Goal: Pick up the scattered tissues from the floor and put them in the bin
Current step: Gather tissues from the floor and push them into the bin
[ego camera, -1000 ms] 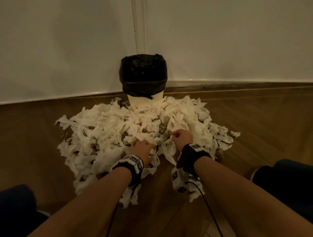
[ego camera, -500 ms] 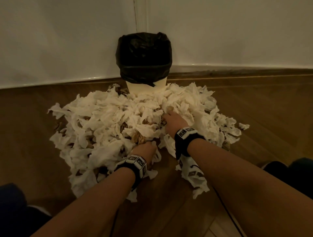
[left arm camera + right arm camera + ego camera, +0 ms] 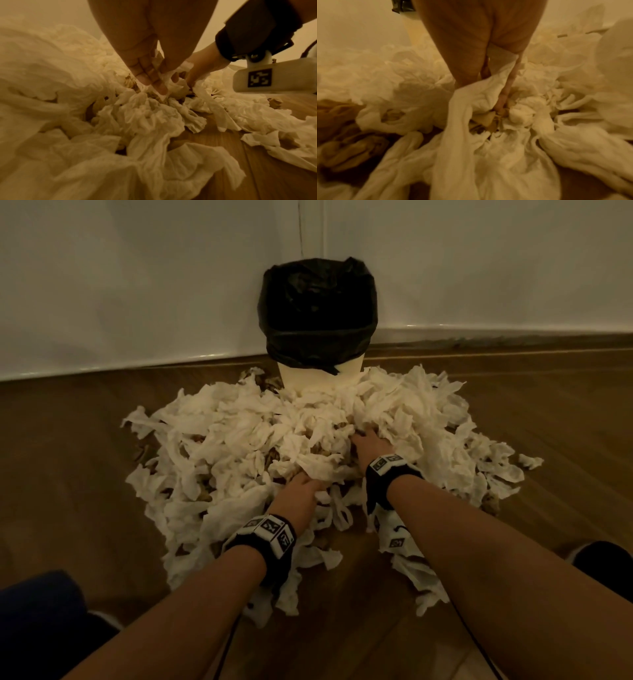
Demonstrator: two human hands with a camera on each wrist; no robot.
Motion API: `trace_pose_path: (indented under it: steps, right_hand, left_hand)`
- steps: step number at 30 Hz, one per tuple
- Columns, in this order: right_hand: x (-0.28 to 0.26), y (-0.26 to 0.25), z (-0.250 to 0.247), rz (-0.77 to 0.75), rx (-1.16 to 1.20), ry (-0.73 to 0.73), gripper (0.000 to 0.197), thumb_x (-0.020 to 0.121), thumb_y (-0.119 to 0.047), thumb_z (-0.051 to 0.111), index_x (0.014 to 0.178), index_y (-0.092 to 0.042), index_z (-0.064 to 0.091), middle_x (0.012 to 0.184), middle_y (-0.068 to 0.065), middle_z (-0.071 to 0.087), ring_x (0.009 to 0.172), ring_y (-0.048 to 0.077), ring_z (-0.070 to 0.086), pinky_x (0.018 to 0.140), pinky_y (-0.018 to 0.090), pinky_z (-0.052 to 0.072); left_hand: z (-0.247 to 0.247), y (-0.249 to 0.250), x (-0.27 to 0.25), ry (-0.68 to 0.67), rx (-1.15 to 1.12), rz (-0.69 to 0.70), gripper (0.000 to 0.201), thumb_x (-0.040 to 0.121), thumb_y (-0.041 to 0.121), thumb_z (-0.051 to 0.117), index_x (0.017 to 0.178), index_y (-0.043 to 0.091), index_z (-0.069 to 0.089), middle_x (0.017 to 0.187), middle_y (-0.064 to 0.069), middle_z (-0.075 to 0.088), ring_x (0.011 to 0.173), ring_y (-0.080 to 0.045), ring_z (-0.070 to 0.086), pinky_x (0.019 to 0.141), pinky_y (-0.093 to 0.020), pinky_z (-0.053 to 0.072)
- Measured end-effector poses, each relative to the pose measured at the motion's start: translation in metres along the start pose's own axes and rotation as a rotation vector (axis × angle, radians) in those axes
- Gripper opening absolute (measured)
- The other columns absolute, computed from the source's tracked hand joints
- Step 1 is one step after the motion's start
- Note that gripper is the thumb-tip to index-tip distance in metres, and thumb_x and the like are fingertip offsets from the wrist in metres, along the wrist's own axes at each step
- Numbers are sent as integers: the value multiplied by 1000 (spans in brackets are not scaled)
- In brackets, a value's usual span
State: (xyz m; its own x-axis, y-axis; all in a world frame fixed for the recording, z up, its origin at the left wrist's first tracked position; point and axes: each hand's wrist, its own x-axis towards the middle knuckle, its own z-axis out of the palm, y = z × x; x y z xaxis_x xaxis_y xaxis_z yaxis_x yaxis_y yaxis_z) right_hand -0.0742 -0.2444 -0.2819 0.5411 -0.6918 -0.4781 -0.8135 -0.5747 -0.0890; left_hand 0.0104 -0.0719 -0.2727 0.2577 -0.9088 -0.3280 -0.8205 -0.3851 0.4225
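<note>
A big heap of crumpled white tissues (image 3: 239, 440) lies on the wooden floor in front of a white bin (image 3: 317, 371) lined with a black bag (image 3: 317, 302). My left hand (image 3: 301, 487) is at the near middle of the heap; in the left wrist view its thumb and fingers (image 3: 154, 79) pinch a wad of tissue. My right hand (image 3: 368, 441) is dug into the heap further in, closer to the bin. In the right wrist view its fingers (image 3: 504, 97) reach down among the tissues (image 3: 505, 148) with a strip caught between thumb and fingers. Its fingertips are buried.
The bin stands in a corner of white walls (image 3: 137, 285). Brown crumpled scraps (image 3: 275, 102) lie mixed in with the tissues. A stray tissue (image 3: 530, 461) sits apart at the right. My dark-clothed knees (image 3: 37, 611) flank the heap, and bare floor (image 3: 68, 457) spreads out on both sides.
My right hand has pushed forward from the heap's near edge into its middle, towards the bin. The left hand has stayed near the front, gathering tissue. My head has come closer.
</note>
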Motion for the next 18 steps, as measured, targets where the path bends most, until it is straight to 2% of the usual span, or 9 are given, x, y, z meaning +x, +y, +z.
trace_pose_path:
  steps: [3, 6, 10, 12, 14, 16, 18]
  right_hand:
    - [-7, 7, -10, 5, 62, 13, 29, 97, -14, 44, 117, -6, 62, 127, 16, 56, 113, 30, 55, 97, 35, 46]
    - [-20, 19, -26, 1, 167, 55, 24, 94, -12, 50, 109, -3, 67, 116, 16, 63, 100, 27, 58, 91, 32, 45]
    - [-43, 37, -39, 40, 383, 168, 21, 89, -18, 60, 100, -5, 73, 106, 13, 69, 100, 28, 62, 88, 32, 50]
    - [-55, 45, -42, 82, 591, 239, 18, 87, -17, 65, 95, -5, 75, 103, 11, 70, 100, 25, 62, 89, 33, 50]
    - [-69, 49, -45, 110, 871, 292, 15, 85, -13, 68, 93, -3, 74, 103, 12, 70, 102, 24, 62, 87, 29, 49]
    - [-82, 51, -46, 130, 1162, 313, 18, 84, -8, 68, 99, 2, 72, 109, 15, 68, 109, 25, 60, 88, 26, 46]
    - [-93, 52, -48, 174, 1426, 292, 25, 86, -5, 65, 109, 4, 67, 119, 17, 64, 116, 27, 56, 89, 27, 44]
  left_hand:
    - [-2, -1, -4, 8, -23, -59, 35, 97, 15, 39, 130, 15, 49, 137, -8, 39, 118, -25, 47, 96, -32, 42]
    - [-8, 2, -9, 39, -72, -65, 31, 95, 19, 41, 122, 12, 53, 129, -9, 43, 111, -26, 50, 93, -34, 44]
    - [-17, 9, -12, 99, -103, -77, 34, 93, 30, 48, 121, 11, 55, 124, -7, 45, 108, -22, 49, 93, -30, 41]
    - [-23, 13, -14, 120, -121, -90, 35, 93, 29, 49, 121, 9, 56, 126, -8, 42, 110, -21, 48, 95, -27, 39]
    - [-28, 17, -16, 167, -145, -98, 30, 94, 19, 48, 120, 8, 57, 131, -9, 37, 111, -22, 48, 94, -22, 37]
    - [-34, 22, -18, 221, -188, -118, 29, 92, 8, 46, 117, 10, 61, 133, -8, 33, 114, -23, 47, 94, -21, 36]
    - [-41, 28, -20, 256, -229, -128, 33, 90, -1, 43, 112, 11, 64, 132, -9, 38, 117, -24, 47, 94, -23, 39]
